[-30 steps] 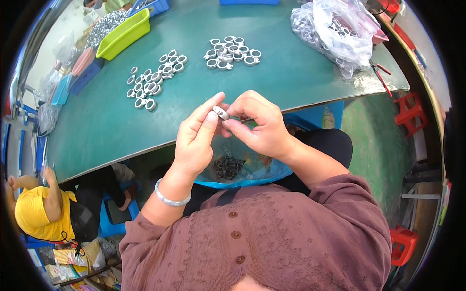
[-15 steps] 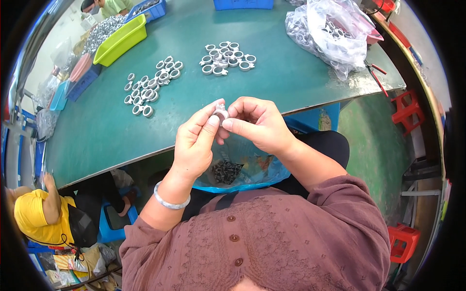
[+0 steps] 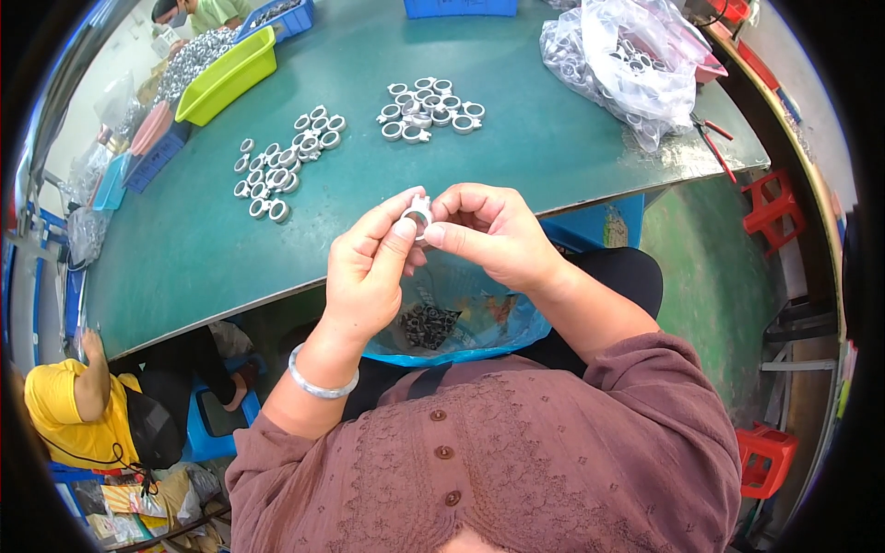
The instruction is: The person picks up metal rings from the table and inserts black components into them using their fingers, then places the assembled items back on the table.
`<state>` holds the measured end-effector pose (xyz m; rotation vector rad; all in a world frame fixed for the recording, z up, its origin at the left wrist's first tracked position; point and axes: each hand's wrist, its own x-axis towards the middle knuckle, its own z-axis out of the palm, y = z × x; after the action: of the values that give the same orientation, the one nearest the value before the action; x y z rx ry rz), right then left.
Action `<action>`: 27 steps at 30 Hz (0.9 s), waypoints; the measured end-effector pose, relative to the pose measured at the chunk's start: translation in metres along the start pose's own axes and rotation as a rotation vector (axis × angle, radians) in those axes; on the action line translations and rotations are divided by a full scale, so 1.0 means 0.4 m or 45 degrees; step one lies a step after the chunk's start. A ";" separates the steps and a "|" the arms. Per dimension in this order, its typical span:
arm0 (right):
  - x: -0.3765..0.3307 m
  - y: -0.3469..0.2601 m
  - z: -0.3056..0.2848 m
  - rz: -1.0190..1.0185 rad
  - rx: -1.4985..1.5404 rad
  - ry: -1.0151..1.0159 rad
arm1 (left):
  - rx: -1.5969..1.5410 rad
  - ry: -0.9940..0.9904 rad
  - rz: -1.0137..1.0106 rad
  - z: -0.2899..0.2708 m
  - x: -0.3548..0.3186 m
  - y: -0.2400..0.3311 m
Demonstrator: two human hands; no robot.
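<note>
A small silver metal ring with a lug on its rim (image 3: 420, 205) is pinched between my two hands, above the near edge of the green table. My left hand (image 3: 371, 263) grips its left side between thumb and fingers. On the other side, the thumb and curled fingers of my right hand (image 3: 489, 230) hold the ring too. Its opening faces up toward me, lug pointing away. Beyond my hands lie a pile of similar rings (image 3: 430, 118) and a looser group of rings (image 3: 279, 175) farther left. Below my hands, a blue-lined bin (image 3: 498, 346) sits at my lap with dark pieces inside.
On the green table (image 3: 516, 157), a clear plastic bag of rings (image 3: 627, 64) stands far right beside red-handled pliers (image 3: 712, 143). A lime-green tray (image 3: 229, 78) is at the far left. A person in yellow (image 3: 78, 415) sits left; another in green (image 3: 217, 14) is at the back.
The ring has tilted between my fingers, so its round opening now shows more fully. My hands stay in nearly the same place.
</note>
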<state>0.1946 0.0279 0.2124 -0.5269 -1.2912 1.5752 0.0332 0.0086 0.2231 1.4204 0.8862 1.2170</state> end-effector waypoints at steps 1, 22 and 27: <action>0.001 0.002 -0.001 -0.007 -0.017 0.019 | 0.040 0.008 0.021 0.001 -0.001 0.002; -0.005 -0.010 -0.004 -0.030 -0.015 0.094 | 0.674 0.014 0.567 -0.010 0.015 0.005; -0.004 -0.010 -0.004 -0.028 -0.039 0.089 | 0.672 -0.018 0.532 -0.019 0.015 0.002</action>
<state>0.1980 0.0271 0.2151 -0.5808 -1.2657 1.5082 0.0269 0.0161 0.2252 2.1151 0.9744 1.3291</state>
